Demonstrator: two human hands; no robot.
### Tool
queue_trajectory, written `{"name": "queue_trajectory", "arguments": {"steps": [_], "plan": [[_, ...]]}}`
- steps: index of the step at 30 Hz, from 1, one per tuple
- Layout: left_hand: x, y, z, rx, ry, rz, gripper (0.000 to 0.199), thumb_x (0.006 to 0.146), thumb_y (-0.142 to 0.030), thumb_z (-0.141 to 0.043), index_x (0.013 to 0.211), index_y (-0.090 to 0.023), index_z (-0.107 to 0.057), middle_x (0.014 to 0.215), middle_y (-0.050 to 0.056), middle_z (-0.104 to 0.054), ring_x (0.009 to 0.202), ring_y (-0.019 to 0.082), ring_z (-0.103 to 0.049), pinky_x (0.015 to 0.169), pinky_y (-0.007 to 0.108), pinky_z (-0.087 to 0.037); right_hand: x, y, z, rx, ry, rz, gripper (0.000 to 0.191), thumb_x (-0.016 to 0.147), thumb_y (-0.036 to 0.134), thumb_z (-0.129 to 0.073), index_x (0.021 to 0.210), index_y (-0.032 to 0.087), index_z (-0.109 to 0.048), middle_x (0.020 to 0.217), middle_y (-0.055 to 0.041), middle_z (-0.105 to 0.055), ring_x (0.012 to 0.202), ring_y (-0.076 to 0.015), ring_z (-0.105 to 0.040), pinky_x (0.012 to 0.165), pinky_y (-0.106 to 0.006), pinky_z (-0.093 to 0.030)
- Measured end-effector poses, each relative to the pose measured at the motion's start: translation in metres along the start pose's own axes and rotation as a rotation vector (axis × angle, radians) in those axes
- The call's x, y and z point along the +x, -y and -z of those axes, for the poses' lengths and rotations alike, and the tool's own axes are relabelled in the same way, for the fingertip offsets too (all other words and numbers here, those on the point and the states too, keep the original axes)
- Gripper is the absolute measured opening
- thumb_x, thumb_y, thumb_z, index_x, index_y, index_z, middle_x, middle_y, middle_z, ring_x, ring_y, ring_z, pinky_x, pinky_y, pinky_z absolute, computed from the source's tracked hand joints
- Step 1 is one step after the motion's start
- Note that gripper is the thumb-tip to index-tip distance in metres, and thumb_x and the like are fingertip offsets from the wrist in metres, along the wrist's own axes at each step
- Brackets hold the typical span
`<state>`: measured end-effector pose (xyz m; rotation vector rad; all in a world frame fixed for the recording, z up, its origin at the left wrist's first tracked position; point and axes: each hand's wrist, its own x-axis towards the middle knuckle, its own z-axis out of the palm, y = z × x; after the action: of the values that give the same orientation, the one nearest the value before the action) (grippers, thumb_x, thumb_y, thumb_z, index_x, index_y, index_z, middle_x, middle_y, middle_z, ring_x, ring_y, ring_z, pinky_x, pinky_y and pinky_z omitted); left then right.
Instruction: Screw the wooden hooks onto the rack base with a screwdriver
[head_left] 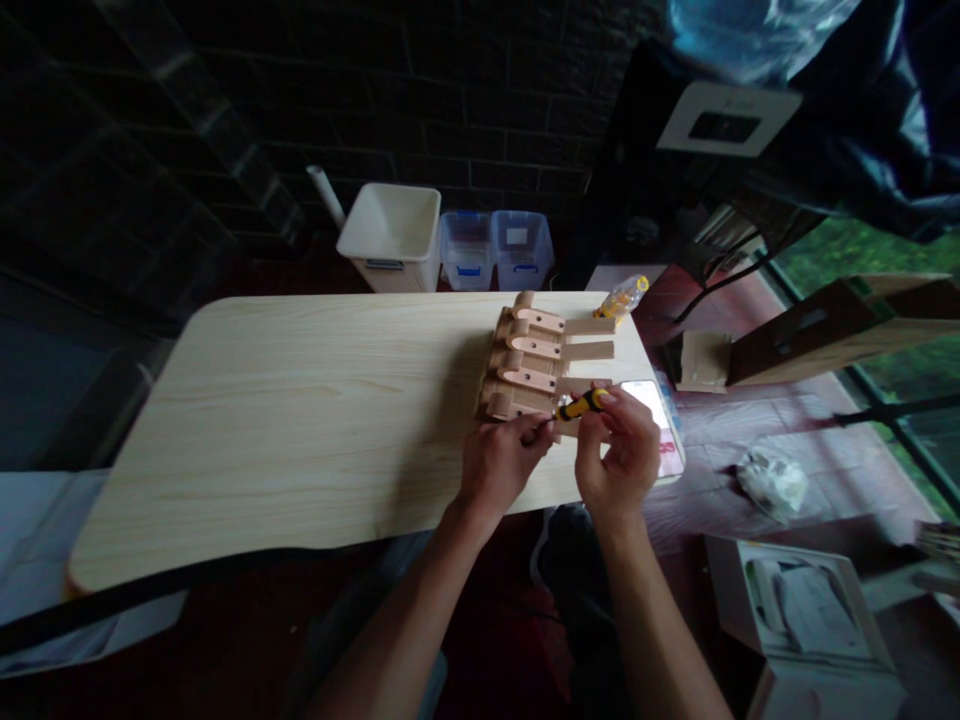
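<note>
A light wooden assembly with several parallel rounded slats sits near the right end of the table. Dark screw heads or holes show along its slats. My right hand is closed round a yellow and black screwdriver, whose tip points left toward the nearest slat. Beside that tip, my left hand is closed, its fingertips pressed together at the near end of the assembly. What they pinch is hidden. A phone with a lit screen lies partly behind my right hand.
The pale wood-grain table spans the middle. On its far right corner stands a clear container with yellow parts. Beyond the far edge are a white bin and two clear plastic boxes. An open white box is on the floor at right.
</note>
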<state>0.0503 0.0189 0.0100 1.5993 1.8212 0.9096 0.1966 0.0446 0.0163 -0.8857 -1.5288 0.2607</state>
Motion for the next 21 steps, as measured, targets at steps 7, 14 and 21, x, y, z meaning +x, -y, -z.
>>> {"name": "queue_trajectory", "arguments": {"steps": [7, 14, 21], "plan": [[-0.0004, 0.0017, -0.0010, -0.007, 0.002, 0.014, 0.020, 0.099, -0.031, -0.077, 0.117, -0.030, -0.086, 0.084, 0.000, -0.086, 0.076, 0.016, -0.081, 0.067, 0.022, -0.053, 0.0012, 0.0065, -0.0019, 0.049, 0.044, 0.022, 0.040, 0.101, 0.009, -0.063, 0.136, 0.029, -0.062, 0.131, -0.0087, -0.074, 0.119, -0.0237, -0.079, 0.098, -0.048, -0.072], [-0.0012, 0.0015, -0.0018, 0.005, -0.006, -0.010, 0.020, 0.100, -0.032, -0.075, 0.116, -0.030, -0.086, 0.085, 0.000, -0.086, 0.078, 0.016, -0.082, 0.068, 0.023, -0.053, -0.0037, -0.0024, -0.0001, 0.010, -0.017, -0.026, 0.038, 0.097, 0.014, -0.073, 0.130, 0.031, -0.064, 0.133, -0.0076, -0.070, 0.119, -0.0231, -0.078, 0.090, -0.042, -0.073], [-0.0003, 0.0035, -0.0020, 0.028, -0.009, -0.015, 0.018, 0.099, -0.032, -0.076, 0.114, -0.031, -0.087, 0.083, 0.000, -0.086, 0.077, 0.016, -0.082, 0.069, 0.023, -0.052, -0.0002, 0.0057, -0.0072, 0.112, 0.014, -0.018, 0.035, 0.103, 0.012, -0.061, 0.133, 0.031, -0.059, 0.139, -0.0087, -0.069, 0.113, -0.0222, -0.081, 0.097, -0.050, -0.071]]}}
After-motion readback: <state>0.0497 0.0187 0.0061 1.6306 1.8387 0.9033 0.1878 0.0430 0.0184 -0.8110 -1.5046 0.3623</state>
